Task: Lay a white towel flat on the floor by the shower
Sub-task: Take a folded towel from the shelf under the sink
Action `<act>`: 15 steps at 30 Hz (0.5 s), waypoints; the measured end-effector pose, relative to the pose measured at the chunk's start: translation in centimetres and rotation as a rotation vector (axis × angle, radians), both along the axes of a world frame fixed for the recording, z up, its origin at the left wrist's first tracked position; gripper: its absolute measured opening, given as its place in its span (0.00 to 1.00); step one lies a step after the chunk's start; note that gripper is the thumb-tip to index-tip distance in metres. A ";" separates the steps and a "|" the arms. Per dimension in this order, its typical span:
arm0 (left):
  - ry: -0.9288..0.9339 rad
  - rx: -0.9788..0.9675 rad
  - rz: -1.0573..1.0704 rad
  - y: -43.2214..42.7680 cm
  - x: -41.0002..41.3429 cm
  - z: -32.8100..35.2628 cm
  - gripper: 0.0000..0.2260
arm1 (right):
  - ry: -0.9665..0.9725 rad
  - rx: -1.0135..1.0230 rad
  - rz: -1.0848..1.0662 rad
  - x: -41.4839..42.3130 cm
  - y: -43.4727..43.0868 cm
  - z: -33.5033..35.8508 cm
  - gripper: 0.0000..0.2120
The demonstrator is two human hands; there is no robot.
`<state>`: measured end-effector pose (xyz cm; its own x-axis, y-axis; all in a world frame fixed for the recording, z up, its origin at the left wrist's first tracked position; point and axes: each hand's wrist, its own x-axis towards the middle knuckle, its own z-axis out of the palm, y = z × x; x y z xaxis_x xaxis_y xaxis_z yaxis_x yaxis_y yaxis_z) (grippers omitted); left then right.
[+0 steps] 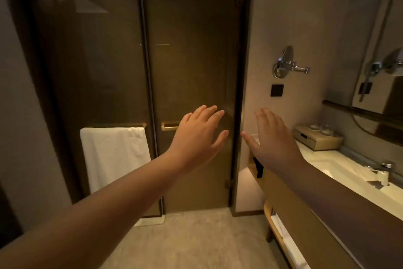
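White towel (pixel 113 157): soft terry cloth, matt. Shower door (pixel 192 72): dark tinted glass, glossy. Floor (pixel 196 242): pale, matt, stone-like. Wall mirror (pixel 283 62): polished chrome.

Dim, warm amber light. A brighter glow falls on the countertop (pixel 340 166). Edges bow and look softly blurred.

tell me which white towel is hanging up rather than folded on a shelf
The white towel draped over the gold bar on the glass panel, left of the left hand. The other white towels lie on the low shelf under the vanity.
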<state>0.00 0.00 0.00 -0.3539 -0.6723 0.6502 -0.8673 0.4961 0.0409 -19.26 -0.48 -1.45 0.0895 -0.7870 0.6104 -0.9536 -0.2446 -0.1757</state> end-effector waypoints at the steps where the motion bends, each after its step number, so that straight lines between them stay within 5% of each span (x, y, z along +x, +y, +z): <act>1: -0.009 0.013 0.001 -0.8 -0.1 -0.3 0.25 | -0.002 -0.003 -0.008 -0.1 -0.7 -0.4 0.33; 15: -0.092 0.148 0.008 -22.4 1.6 -7.6 0.25 | 0.032 0.145 -0.097 1.5 -19.6 -6.7 0.32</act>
